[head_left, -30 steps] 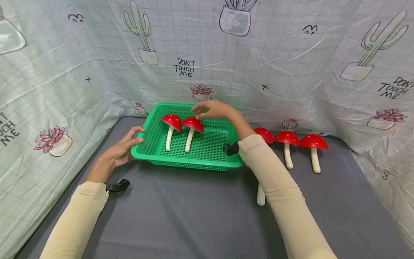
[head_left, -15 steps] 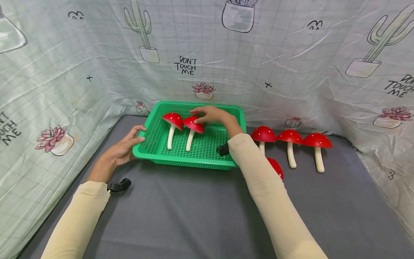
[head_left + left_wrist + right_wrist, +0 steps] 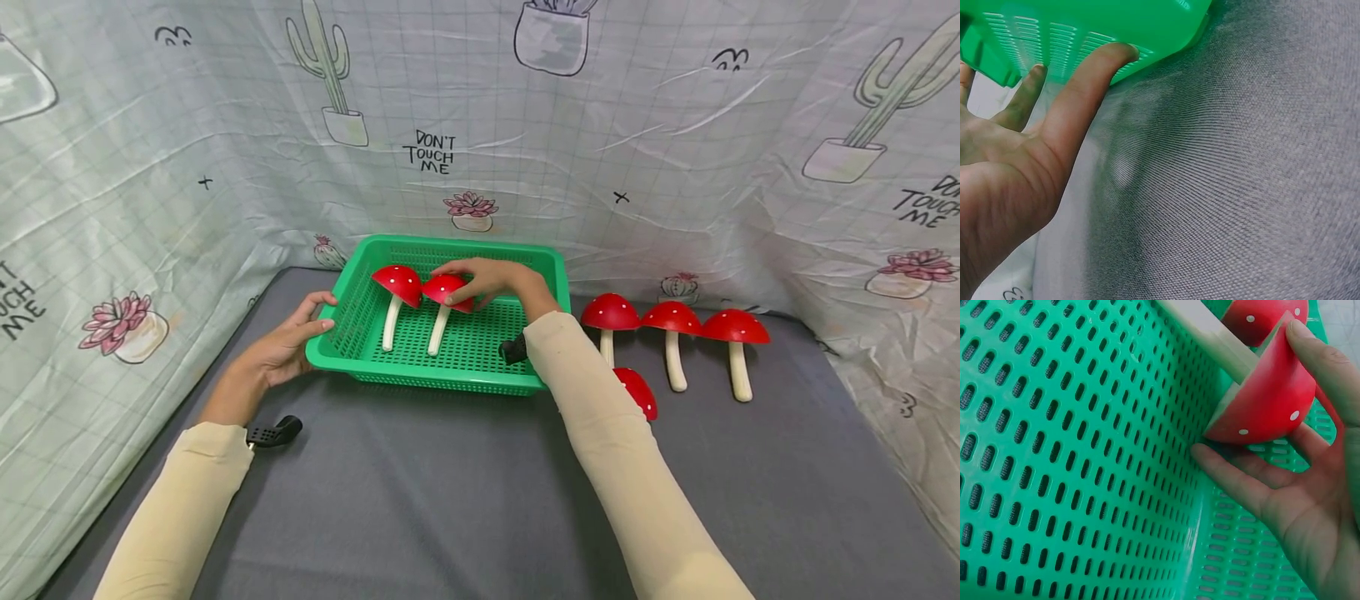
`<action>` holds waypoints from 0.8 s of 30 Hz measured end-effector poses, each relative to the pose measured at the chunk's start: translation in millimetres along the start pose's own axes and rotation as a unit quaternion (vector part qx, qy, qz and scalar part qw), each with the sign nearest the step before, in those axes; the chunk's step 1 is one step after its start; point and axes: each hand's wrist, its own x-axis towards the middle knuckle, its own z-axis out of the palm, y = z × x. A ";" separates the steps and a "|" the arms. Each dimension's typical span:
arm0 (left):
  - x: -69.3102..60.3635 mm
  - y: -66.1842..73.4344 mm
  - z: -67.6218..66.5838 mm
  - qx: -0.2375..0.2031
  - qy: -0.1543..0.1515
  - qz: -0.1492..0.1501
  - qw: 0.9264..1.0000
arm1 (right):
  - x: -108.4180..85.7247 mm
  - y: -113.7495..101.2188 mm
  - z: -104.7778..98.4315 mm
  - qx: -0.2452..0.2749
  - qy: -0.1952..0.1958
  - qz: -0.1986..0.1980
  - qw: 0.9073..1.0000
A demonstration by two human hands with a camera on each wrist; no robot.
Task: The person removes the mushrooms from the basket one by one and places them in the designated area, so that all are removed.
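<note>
A green perforated plastic basket stands on the table, with two toy mushrooms inside. The left one has a red white-dotted cap and a pale stem. To its right lies the second mushroom, its cap held by my right hand. In the right wrist view, thumb and fingers are around this red cap, while its stem points away over the mesh. My left hand touches the basket's left end from outside. In the left wrist view, its extended thumb rests against the green wall.
Right of the basket, three more mushrooms stand in a row on the grey table cloth: the near one, the middle one and the far-right one. Another mushroom is partly hidden by my right sleeve. A patterned curtain hangs behind.
My right hand has come down from the top of the second mushroom's cap and now has its thumb and fingers around it. The left hand stays at the basket.
</note>
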 end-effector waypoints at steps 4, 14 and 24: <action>-0.1 -0.1 0.5 0.000 -0.002 0.002 1.000 | 1.9 0.5 0.6 -0.001 0.004 -0.002 1.000; 0.0 3.3 4.6 0.021 0.011 -0.005 1.000 | -3.0 -2.3 -3.9 0.008 0.018 -0.035 0.999; -0.5 3.3 4.6 0.023 0.014 -0.004 1.000 | -30.0 -16.4 -10.6 0.037 0.024 -0.070 0.997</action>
